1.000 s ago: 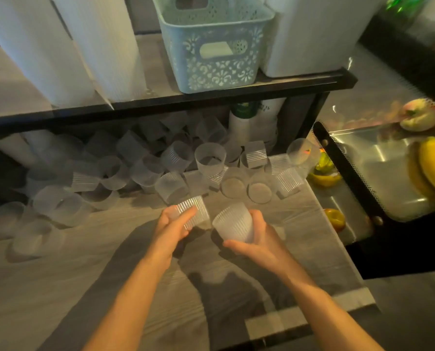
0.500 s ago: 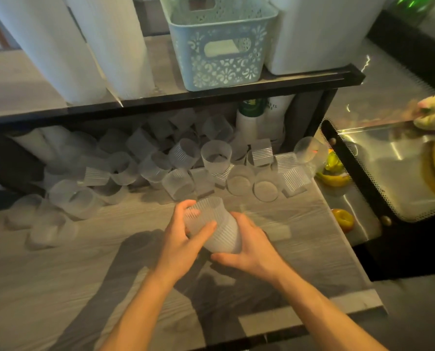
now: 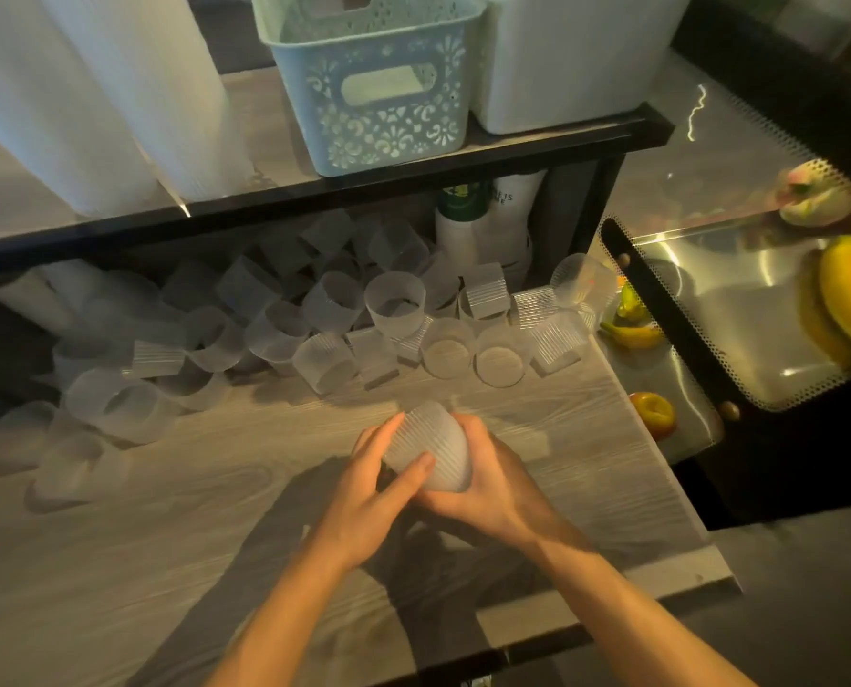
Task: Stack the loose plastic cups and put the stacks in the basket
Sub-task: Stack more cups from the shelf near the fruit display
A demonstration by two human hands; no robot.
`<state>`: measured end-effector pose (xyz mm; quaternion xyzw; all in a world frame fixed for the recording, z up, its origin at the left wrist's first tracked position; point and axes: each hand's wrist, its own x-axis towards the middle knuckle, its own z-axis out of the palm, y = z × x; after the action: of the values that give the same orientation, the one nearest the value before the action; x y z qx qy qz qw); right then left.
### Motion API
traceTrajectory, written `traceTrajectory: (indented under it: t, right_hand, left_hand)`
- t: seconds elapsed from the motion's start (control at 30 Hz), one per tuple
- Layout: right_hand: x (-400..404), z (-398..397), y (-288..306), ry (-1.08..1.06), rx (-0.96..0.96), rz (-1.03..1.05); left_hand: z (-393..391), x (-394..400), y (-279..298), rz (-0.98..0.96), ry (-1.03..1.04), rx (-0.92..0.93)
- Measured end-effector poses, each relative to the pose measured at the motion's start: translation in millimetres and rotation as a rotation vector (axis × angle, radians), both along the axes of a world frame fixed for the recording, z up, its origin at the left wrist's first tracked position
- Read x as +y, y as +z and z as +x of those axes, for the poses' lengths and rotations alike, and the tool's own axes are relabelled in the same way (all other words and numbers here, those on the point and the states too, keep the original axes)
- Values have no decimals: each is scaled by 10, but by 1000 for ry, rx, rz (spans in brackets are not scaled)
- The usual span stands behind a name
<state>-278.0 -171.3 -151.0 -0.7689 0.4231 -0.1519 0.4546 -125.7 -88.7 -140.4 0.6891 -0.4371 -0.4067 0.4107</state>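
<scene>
Up on the black shelf [image 3: 413,176] we see tall white rolls [image 3: 116,91] and a white bin [image 3: 562,57]. Off right, we spot bananas [image 3: 849,295] behind glass, a peach [image 3: 654,414] lower down.

I read this as a café or drinks-shop counter. Along the far edge of the wood-grain counter [image 3: 215,488] I see dozens of loose frosted plastic cups [image 3: 394,302], with tall sleeves of stacked white cups [image 3: 91,91] on the black shelf [image 3: 413,178] above, beside a pale blue basket [image 3: 379,96]. Past the counter's right edge sits a glass display case [image 3: 740,314] holding bananas [image 3: 849,295] and other fruit.
</scene>
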Motion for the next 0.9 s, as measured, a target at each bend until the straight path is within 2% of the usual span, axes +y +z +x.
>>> traceTrajectory:
  t: [0.13,0.2,0.27,0.33,0.5,0.57,0.77,0.9]
  right_hand:
    - [-133,-177,52,-103,49,-28]
    - [-194,-286,48,-173,56,-11]
    - [-255,-407,18,-222,55,12]
    - [-310,-519,6,-256,71,23]
    - [-390,-754,-13,-326,98,11]
    - [-401,-808,-18,-336,80,15]
    - [-410,-871,-36,-327,59,59]
    - [-403,-848,0,-330,64,75]
  left_hand:
    - [57,-375,-42,-27,179,81]
    - [13,-629,-57,-23,226,-7]
    - [-66,-883,-101,-46,190,-115]
    - [-147,-1119,-155,-61,80,-295]
    - [-333,-1666,-229,-66,-201,-965]
    - [-398,-1786,-292,-28,-229,-1100]
    - [-449,-1924,-454,34,-196,-1166]
    - [-467,-1853,-428,-63,-107,-1030]
